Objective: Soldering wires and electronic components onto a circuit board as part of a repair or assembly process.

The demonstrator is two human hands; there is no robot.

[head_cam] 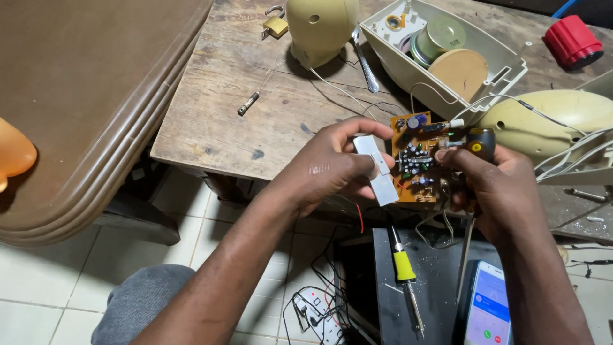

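Observation:
My left hand grips an orange circuit board by the white metal strip on its left edge, holding it up in front of the wooden table's edge. The board carries several small capacitors and other parts, and thin wires trail from it. My right hand is closed on a screwdriver with a dark handle and yellow cap; its tip rests against the board's right side.
On the wooden table lie a cream open casing with a speaker, two cream dome shells, a padlock, a red cap. Below lie a yellow-handled soldering iron, a lit phone, a power strip.

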